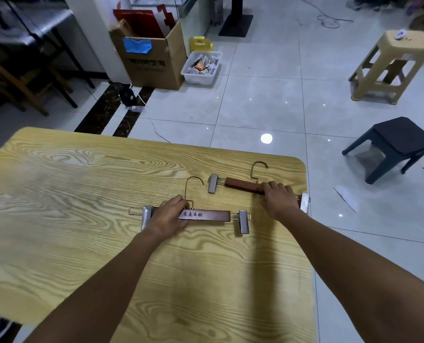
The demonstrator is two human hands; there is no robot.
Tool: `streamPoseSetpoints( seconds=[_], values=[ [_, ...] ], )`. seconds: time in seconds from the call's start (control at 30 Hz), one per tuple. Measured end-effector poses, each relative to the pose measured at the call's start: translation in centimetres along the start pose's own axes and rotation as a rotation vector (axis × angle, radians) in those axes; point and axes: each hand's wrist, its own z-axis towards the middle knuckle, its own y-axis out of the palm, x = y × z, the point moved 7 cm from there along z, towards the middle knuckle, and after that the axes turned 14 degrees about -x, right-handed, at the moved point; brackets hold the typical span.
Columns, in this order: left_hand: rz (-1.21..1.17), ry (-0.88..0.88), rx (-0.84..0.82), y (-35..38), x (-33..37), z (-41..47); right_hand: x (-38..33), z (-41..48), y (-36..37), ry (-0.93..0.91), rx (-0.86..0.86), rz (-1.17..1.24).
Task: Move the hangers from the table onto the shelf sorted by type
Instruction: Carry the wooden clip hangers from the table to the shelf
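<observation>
Two brown wooden clip hangers with metal hooks and metal clips lie on the light wood-grain table. The nearer hanger lies across the table's middle right; my left hand is closed over the left part of its bar. The farther hanger lies slanted by the table's right edge, and my right hand grips the right part of its bar, hiding it. Its right clip sticks out at the table's corner. No shelf is in view.
Beyond the table on the tiled floor stand a cardboard box, a white bin of packets, a beige stool and a dark stool. A white cable runs across the floor. Dark furniture stands at far left.
</observation>
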Motion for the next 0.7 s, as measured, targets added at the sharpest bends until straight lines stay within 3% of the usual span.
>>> streamPoseSetpoints(
  seconds=[0.7],
  values=[
    [-0.021, 0.103, 0.004, -0.5, 0.4, 4.9, -1.2, 3.9, 2.4, 0.058, 0.036, -0.155]
  ],
)
